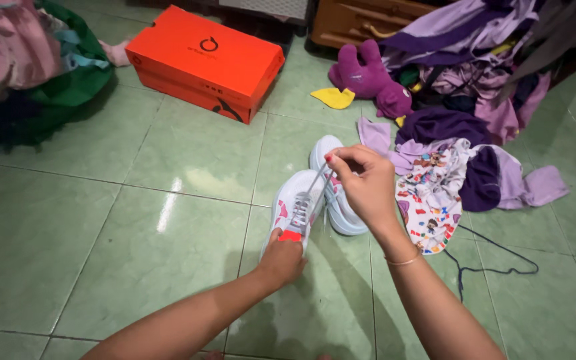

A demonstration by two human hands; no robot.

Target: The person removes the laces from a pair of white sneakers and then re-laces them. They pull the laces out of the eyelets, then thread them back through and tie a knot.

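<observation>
— Where is the white sneaker (296, 208)?
— Centre of the frame, on the green tiled floor (101, 227), touching a second white sneaker (336, 200).
— And the hands?
— The left hand (281, 259) grips its heel; the right hand (363, 181) pinches the white lace (315, 181), pulled taut.
— Around it?
— Orange shoebox (205, 61) upper left, purple plush toy (371, 79) and clothes (461, 167) upper right.

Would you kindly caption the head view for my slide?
Left hand steadies a white sneaker on green tiles while right hand pulls its lace upward.
</observation>
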